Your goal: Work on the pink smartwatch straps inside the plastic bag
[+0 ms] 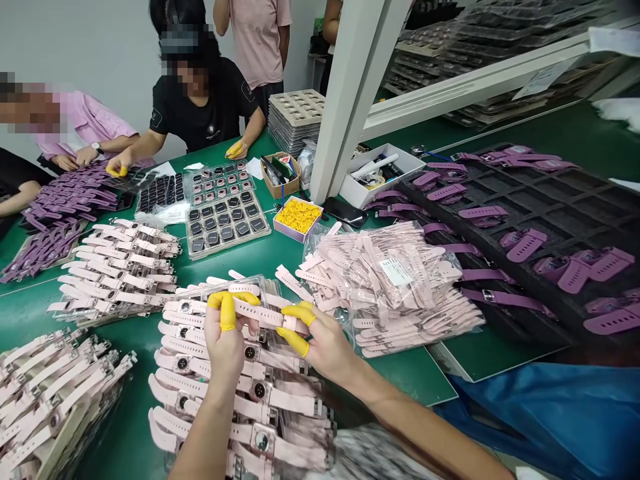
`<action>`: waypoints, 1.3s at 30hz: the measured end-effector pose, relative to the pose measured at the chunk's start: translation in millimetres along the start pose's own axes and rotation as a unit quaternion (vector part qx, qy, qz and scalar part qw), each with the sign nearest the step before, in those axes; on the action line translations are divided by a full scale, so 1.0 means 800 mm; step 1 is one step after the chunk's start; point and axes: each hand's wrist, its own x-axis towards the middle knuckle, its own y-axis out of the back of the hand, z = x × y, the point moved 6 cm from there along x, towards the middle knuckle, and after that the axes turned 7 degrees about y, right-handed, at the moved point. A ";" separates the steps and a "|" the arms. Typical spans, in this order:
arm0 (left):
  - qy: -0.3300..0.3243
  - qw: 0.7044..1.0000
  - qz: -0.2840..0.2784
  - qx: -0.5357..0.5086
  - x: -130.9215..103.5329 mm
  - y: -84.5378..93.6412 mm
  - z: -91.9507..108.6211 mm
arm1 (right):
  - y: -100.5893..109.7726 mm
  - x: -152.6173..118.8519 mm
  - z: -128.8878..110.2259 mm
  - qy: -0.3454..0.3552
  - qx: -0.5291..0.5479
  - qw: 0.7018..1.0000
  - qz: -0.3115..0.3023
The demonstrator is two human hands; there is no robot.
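Between my two hands a pale pink watch strap is stretched out; whether a watch case is attached is hidden by my fingers. My left hand, with yellow finger cots on, pinches the strap's left part. Thumb and fingers of my right hand, also in yellow cots, close on its right end. Beneath both hands lies a tray of pink-strapped watches, several of them with dark round sensor backs facing up. Right of my hands rests a clear bag of pink straps.
More stacks of pink-strapped watches stand left. Beyond are a tray of dark watch faces, a box of yellow finger cots and a white post. Purple-strapped watches lie in a black foam tray at right. A co-worker sits opposite.
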 end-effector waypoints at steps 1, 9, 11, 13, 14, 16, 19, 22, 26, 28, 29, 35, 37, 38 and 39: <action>0.000 1.000 0.001 0.001 0.000 0.000 0.000 | 0.000 0.000 0.000 0.003 -0.001 1.000 0.002; 0.015 1.000 0.004 0.001 0.001 0.002 -0.006 | 0.002 0.002 -0.005 0.014 0.012 0.999 0.030; 0.014 1.000 0.010 -0.009 0.001 0.003 -0.006 | 0.003 0.002 -0.007 0.036 0.031 0.998 0.047; 0.012 1.000 0.012 -0.013 0.001 0.003 -0.006 | 0.002 0.002 -0.010 0.065 0.043 0.995 0.055; 0.012 1.000 0.011 -0.011 0.001 0.003 -0.006 | 0.001 0.002 -0.010 0.074 0.045 0.995 0.056; 0.012 1.000 0.010 -0.009 0.002 0.002 -0.006 | -0.001 0.002 -0.009 0.079 0.043 0.994 0.054; 0.015 1.000 -0.012 -0.016 0.002 -0.001 -0.003 | -0.003 0.002 -0.006 0.073 0.053 0.995 0.048; 0.021 0.993 -0.113 -0.014 -0.002 -0.011 -0.001 | 0.001 0.003 -0.001 0.037 0.100 0.992 0.066; 0.000 0.949 -0.276 0.153 -0.021 -0.032 -0.011 | 0.007 0.002 0.015 -0.075 0.196 0.972 0.107; -0.008 0.918 -0.310 0.249 -0.030 -0.040 -0.019 | 0.006 0.000 0.021 -0.117 0.263 0.950 0.120; -0.016 0.909 -0.312 0.275 -0.033 -0.045 -0.020 | 0.005 -0.002 0.024 -0.136 0.304 0.934 0.132; -0.015 0.936 -0.277 0.216 -0.034 -0.054 -0.004 | 0.007 -0.012 0.035 -0.191 0.400 0.875 0.192; 0.010 0.947 -0.282 0.153 -0.032 -0.050 -0.006 | 0.008 -0.013 0.039 -0.202 0.405 0.870 0.193; 0.022 0.950 -0.289 0.117 -0.031 -0.048 -0.007 | 0.006 -0.014 0.041 -0.208 0.412 0.869 0.178; 0.031 0.952 -0.295 0.082 -0.030 -0.046 -0.010 | 0.002 -0.014 0.042 -0.213 0.423 0.868 0.150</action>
